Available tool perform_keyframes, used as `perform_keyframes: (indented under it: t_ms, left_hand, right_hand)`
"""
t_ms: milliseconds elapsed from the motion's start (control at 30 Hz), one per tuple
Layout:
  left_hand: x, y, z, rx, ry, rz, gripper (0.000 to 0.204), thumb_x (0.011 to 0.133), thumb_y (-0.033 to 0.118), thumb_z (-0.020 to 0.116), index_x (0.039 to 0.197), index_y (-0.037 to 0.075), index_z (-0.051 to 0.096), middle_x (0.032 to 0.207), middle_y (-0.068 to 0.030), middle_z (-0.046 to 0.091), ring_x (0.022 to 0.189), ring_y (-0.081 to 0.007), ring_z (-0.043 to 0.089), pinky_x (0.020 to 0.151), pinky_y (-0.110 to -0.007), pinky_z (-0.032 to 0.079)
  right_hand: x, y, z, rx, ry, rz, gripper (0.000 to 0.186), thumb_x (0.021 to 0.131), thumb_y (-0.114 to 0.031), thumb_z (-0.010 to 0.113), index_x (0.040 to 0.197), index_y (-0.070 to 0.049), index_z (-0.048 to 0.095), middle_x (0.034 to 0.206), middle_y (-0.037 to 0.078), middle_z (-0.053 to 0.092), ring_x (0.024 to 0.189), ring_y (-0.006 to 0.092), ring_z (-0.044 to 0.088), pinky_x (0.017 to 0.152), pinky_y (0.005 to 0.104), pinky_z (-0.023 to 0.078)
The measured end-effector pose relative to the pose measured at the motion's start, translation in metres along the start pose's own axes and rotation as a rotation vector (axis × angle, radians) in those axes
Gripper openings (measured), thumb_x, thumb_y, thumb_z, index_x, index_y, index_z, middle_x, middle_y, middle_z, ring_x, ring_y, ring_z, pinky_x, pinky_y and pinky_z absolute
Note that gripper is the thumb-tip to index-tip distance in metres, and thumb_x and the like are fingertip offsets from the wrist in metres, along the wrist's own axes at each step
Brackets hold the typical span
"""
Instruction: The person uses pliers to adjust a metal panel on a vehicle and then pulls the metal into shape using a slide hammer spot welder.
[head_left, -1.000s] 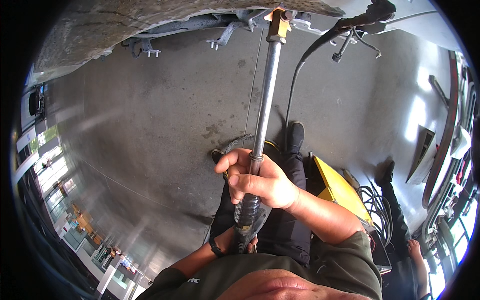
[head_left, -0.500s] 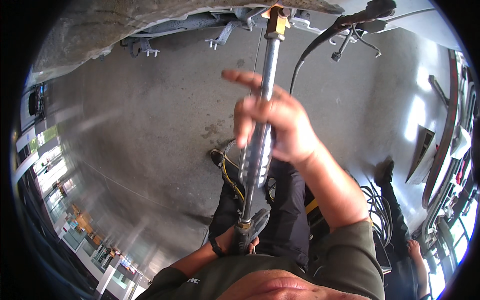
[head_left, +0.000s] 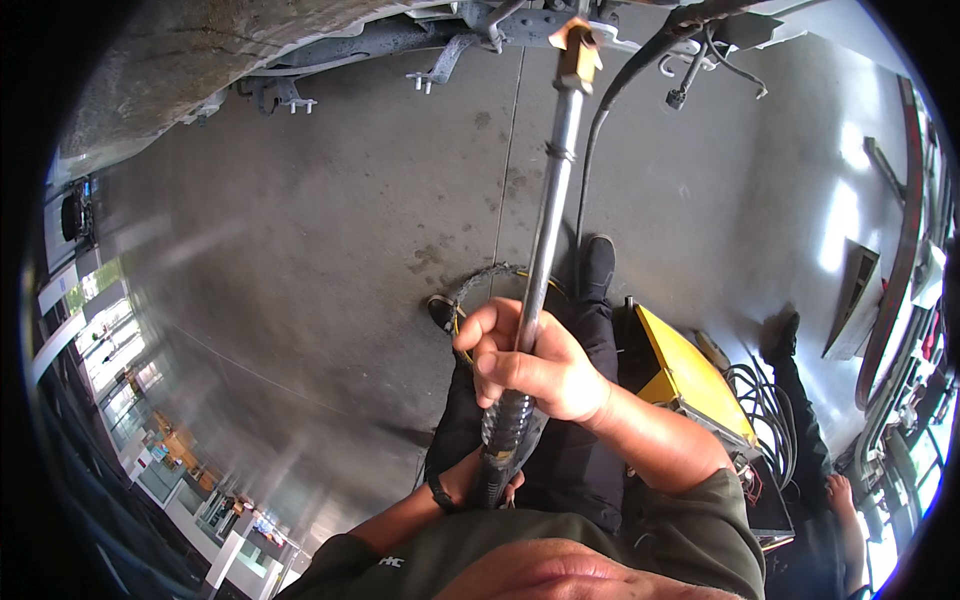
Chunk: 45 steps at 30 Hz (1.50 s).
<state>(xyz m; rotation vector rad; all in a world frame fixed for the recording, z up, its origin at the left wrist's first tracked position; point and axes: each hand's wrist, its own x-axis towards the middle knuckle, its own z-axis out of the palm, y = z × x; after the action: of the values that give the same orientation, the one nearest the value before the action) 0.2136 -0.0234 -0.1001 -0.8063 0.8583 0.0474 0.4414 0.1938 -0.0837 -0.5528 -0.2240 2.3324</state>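
Observation:
A slide hammer (head_left: 550, 225) with a long shiny rod runs up and away from my body. My left hand (head_left: 464, 482) is closed round its dark handle (head_left: 490, 482) close to my waist, partly hidden behind it. Higher up, my right hand (head_left: 555, 372) curls round the rod, thumb across the front. The ridged sliding weight (head_left: 509, 422) sits directly below those fingers, down against the handle end. At the far end is a brass-coloured fitting (head_left: 577, 65) with a copper-coloured tip, close to the vehicle's lower edge; whether it touches cannot be told.
Overhead stretches a vehicle body (head_left: 190, 60) with brackets (head_left: 440, 65) below it. A thick black cable (head_left: 625, 85) hangs right of the rod. Near my right leg stand a yellow-lidded machine (head_left: 695, 370) and coiled cables (head_left: 770, 420). Another person's hand (head_left: 840, 490) shows at right.
My right hand and the sliding weight have come down the rod toward the handle, and its loose fingers have closed. The tool's far end has shifted right. The yellow lid now shows.

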Motion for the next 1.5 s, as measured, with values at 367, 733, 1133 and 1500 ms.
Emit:
perform_keyframes:
  t_ms: [367,733,1133,1500]
  left_hand:
    - [0.004,0.007,-0.005,0.442,-0.075,0.155,0.037,0.105,0.042,0.060,0.111,0.006,0.063,0.088,-0.0167,0.070,0.070,-0.0244,0.070,0.065,-0.035,0.060]
    - [-0.001,0.012,0.027,0.223,-0.117,0.147,0.031,0.105,0.038,0.062,0.110,0.007,0.065,0.092,-0.0176,0.071,0.074,-0.0271,0.075,0.068,-0.039,0.063]
    - [-0.005,-0.005,0.007,0.163,0.022,0.050,0.029,0.106,0.038,0.062,0.105,0.009,0.063,0.082,-0.0079,0.070,0.068,-0.0192,0.072,0.063,-0.033,0.062]
    - [0.004,0.005,-0.005,0.300,-0.056,0.155,0.036,0.105,0.043,0.059,0.106,0.008,0.065,0.087,-0.0147,0.072,0.070,-0.0247,0.073,0.065,-0.037,0.061]
  right_hand:
    - [0.013,-0.018,0.009,-0.038,-0.017,0.004,0.039,0.093,-0.004,0.066,0.129,0.006,0.057,0.085,0.006,0.067,0.077,0.0149,0.068,0.079,0.0322,0.058]
    - [0.062,-0.093,-0.005,-0.122,0.005,-0.266,0.059,0.100,-0.022,0.063,0.148,0.008,0.045,0.079,0.008,0.066,0.071,0.0189,0.070,0.070,0.0310,0.057]
    - [-0.004,0.007,0.004,-0.013,0.068,0.020,0.032,0.095,-0.003,0.065,0.126,0.004,0.058,0.082,0.006,0.067,0.075,0.0158,0.069,0.075,0.0322,0.058]
    - [0.018,-0.012,0.009,-0.043,-0.030,0.003,0.028,0.097,-0.003,0.063,0.124,0.003,0.058,0.086,0.004,0.066,0.077,0.0132,0.068,0.076,0.0305,0.057]
